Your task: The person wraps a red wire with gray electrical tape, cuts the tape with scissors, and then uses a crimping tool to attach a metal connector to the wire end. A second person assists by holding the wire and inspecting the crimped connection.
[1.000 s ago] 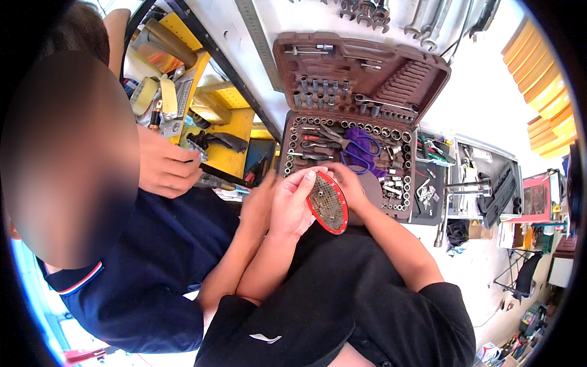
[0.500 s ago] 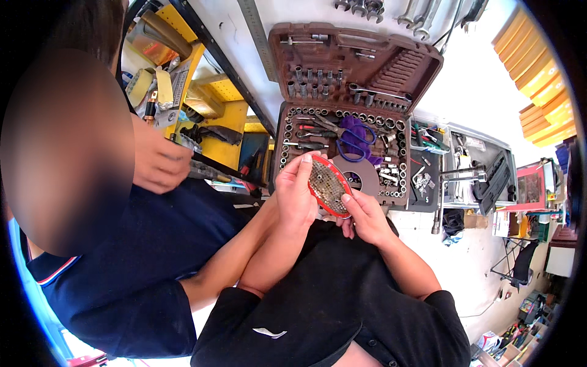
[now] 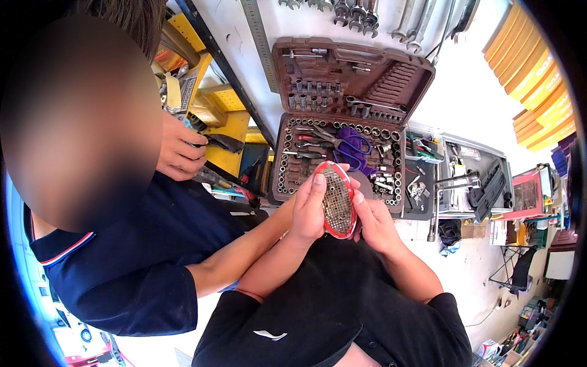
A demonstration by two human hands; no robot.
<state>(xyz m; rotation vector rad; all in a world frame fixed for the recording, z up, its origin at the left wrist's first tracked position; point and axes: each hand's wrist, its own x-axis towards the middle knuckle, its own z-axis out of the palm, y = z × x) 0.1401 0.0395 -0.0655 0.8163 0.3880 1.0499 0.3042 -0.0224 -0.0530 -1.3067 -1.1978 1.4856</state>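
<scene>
Both my hands hold an oval, red-rimmed piece with a grey gridded face (image 3: 338, 203) in front of my chest. My left hand (image 3: 310, 210) grips its left edge, the thumb lying along the rim. On the opposite side, my right hand (image 3: 375, 224) pinches the rim with its thumb on top; the fingers underneath are mostly hidden. Just beyond my hands lies an open brown socket set case (image 3: 284, 137). In it rest scissors with blue handles (image 3: 361, 144), a purple cloth (image 3: 350, 158) and rows of sockets.
A co-worker's sleeve (image 3: 147, 293) is close on my left; their forearm (image 3: 235, 255) passes behind my left wrist, and their other hand (image 3: 181, 150) is raised. Wrenches (image 3: 356, 17) hang on the wall. A grey tray (image 3: 449, 202) and cross-shaped wheel wrench (image 3: 435, 208) lie right.
The oval piece has turned more upright and moved slightly nearer to me, with both hands still on it. The co-worker's raised hand has shifted right. The whole view has shifted a little.
</scene>
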